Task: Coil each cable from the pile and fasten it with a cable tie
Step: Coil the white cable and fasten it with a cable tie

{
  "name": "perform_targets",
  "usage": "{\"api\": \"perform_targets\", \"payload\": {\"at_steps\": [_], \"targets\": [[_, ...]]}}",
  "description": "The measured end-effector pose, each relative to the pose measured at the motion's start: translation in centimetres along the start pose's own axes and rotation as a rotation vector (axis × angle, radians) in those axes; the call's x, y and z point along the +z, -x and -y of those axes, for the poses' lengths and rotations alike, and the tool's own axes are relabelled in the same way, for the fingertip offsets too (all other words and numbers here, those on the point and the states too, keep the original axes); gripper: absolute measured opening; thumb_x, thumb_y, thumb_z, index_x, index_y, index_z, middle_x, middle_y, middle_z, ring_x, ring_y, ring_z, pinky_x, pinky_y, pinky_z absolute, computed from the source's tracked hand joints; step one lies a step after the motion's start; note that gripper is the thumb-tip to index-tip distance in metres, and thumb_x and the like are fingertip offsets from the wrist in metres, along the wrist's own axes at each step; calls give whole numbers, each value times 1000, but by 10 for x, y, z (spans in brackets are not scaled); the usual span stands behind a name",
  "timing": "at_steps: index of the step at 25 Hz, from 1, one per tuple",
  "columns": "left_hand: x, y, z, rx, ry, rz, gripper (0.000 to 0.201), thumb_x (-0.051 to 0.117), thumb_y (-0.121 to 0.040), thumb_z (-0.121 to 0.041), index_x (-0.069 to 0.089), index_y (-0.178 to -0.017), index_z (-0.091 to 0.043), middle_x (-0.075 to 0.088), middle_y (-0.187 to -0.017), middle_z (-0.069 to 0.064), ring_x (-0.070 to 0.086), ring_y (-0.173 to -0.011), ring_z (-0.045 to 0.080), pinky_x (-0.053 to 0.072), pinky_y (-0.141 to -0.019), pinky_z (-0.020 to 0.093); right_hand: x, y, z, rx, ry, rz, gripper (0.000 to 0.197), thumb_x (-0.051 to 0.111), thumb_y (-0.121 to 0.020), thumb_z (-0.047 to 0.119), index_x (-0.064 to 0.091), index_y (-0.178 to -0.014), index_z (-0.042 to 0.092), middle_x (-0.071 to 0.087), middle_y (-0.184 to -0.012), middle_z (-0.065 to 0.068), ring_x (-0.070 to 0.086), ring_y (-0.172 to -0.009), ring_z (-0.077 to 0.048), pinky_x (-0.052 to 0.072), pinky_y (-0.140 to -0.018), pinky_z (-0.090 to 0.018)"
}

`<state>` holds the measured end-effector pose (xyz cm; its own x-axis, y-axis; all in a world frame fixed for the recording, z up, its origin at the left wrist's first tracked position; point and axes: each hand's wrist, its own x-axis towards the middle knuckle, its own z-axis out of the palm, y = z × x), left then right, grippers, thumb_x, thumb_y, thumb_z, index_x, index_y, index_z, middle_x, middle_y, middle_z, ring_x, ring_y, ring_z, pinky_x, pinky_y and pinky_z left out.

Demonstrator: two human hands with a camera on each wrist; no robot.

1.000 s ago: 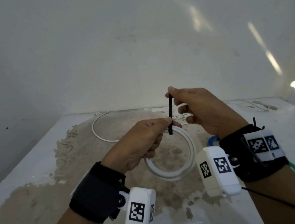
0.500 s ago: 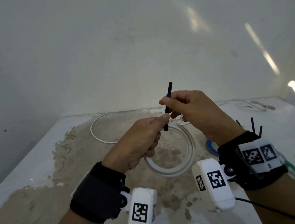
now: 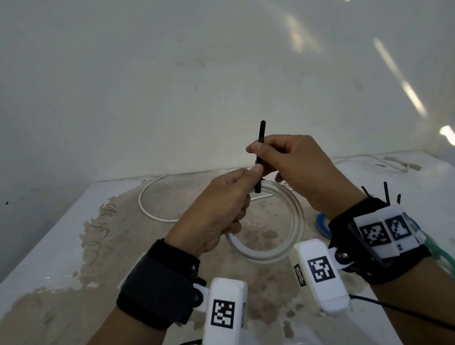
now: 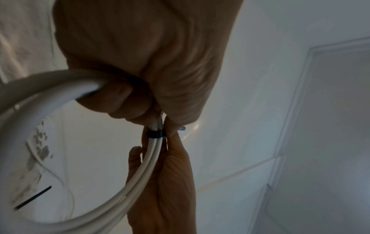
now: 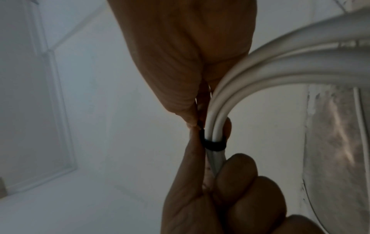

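A white cable coil (image 3: pixel 295 221) hangs above the table, gripped at its top by my left hand (image 3: pixel 250 178). A black cable tie (image 3: pixel 261 139) is looped around the coil's strands, its tail pointing up. My right hand (image 3: pixel 258 155) pinches that tail just above the coil. In the left wrist view the tie band (image 4: pixel 156 134) wraps the strands of the cable coil (image 4: pixel 138 177) between both hands. The right wrist view shows the same cable tie (image 5: pixel 213 144) snug on the cable coil (image 5: pixel 250 69), with the left hand's fingers (image 5: pixel 236 171) curled below it.
A loose white cable (image 3: pixel 150 207) curves across the stained table (image 3: pixel 51 308) at the back. A blue coil (image 3: pixel 321 224) and a green coil (image 3: pixel 449 262) lie by my right wrist, where spare black ties (image 3: pixel 386 193) stick up. A thin white cable (image 3: pixel 377 165) lies back right.
The tie's tail now sticks out above my right hand, which grips lower on it, close to the coil. Both hands and the coil have shifted slightly left.
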<state>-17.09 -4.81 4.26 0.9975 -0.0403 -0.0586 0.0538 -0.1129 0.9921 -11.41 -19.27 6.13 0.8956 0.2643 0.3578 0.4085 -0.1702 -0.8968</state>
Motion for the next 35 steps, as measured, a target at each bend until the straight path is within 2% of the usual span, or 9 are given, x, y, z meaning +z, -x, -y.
{"api": "perform_targets", "payload": {"at_steps": [5, 10, 14, 22, 25, 27, 29, 32, 35], "targets": [[7, -4, 5, 32, -14, 23, 32, 53, -99, -47, 51, -80, -20, 24, -60, -2, 16, -48, 10, 20, -39, 19, -3, 2, 0, -10, 12, -26, 17, 63, -97, 29, 78, -93, 21, 75, -76, 6, 71, -70, -2, 44, -58, -7], [4, -3, 7, 142, -98, -58, 27, 53, -99, -46, 59, -81, -26, 25, -55, -3, 20, -43, 11, 26, -40, 21, 1, 2, 5, -67, -3, -98, 16, 64, -96, 30, 78, -92, 23, 75, -75, 6, 72, -72, -5, 46, -60, -9], [11, 0, 7, 157, -65, -44, 30, 54, -99, -43, 53, -74, -27, 23, -57, 0, 18, -44, 12, 23, -40, 21, 1, -2, 0, 19, -123, -94, 17, 63, -97, 23, 78, -95, 16, 71, -71, 5, 66, -65, -2, 46, -57, -10], [10, 4, -3, 129, -9, 40, 24, 54, -99, -38, 51, -84, -19, 20, -58, -3, 13, -45, 10, 18, -40, 19, -4, -7, 1, 159, -303, 39, 17, 62, -98, 23, 77, -97, 14, 69, -73, 3, 63, -69, -10, 49, -77, -34], [6, -1, -7, 125, 18, 16, 26, 54, -100, -36, 53, -79, -21, 22, -57, -5, 14, -44, 8, 16, -39, 17, -8, -8, 2, 225, -386, 95, 22, 61, -100, 30, 76, -105, 14, 73, -84, 2, 68, -71, -14, 54, -75, -34], [-1, -4, -8, 106, 124, -21, 25, 54, -100, -36, 55, -78, -23, 23, -56, -7, 13, -44, 7, 14, -38, 16, -15, 2, 2, 305, -313, 163, 35, 56, -99, 45, 73, -113, 17, 78, -99, 0, 74, -83, -20, 57, -76, -34], [-8, -9, -6, 88, 234, -62, 22, 54, -100, -35, 57, -83, -22, 23, -57, -8, 12, -45, 6, 13, -37, 16, -20, 24, -7, 411, -255, 240, 44, 52, -97, 52, 72, -115, 17, 78, -105, -3, 75, -93, -24, 59, -82, -38], [-9, -16, -1, 72, 302, -113, 19, 54, -100, -35, 57, -91, -19, 25, -54, -10, 15, -44, 5, 16, -35, 16, -18, 56, -25, 452, -377, 292, 32, 54, -98, 33, 69, -118, 14, 78, -105, -6, 75, -95, -24, 60, -78, -36], [-5, -18, 6, 14, 379, -76, 26, 54, -99, -42, 61, -95, -17, 44, -57, -6, 37, -46, 7, 36, -44, 23, -14, 64, -43, 420, -555, 140, 25, 52, -101, 18, 68, -118, 10, 77, -95, -8, 75, -92, -23, 61, -73, -31]]}}
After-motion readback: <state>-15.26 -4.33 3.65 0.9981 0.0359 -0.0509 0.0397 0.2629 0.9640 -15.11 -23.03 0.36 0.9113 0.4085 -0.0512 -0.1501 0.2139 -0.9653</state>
